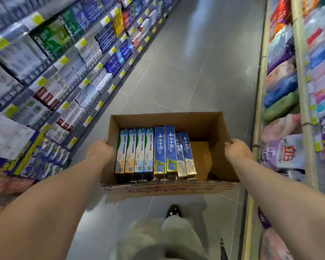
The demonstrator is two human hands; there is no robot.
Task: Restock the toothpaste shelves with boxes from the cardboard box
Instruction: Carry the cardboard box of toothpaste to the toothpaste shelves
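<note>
I hold an open cardboard box (201, 124) in front of me, above the aisle floor. My left hand (100, 152) grips its left wall and my right hand (236, 152) grips its right wall. Inside, several toothpaste boxes (155, 151) stand side by side: green-and-white ones on the left, blue-and-gold ones on the right. The right part of the box floor is bare. The toothpaste shelves (64, 62) run along the left, full of blurred boxes with yellow price tags.
A grey tiled aisle floor (186, 62) stretches ahead. On the right stand shelves of soft packaged goods (283, 87) in purple, blue and pink. My legs and a dark shoe (174, 211) show below the box.
</note>
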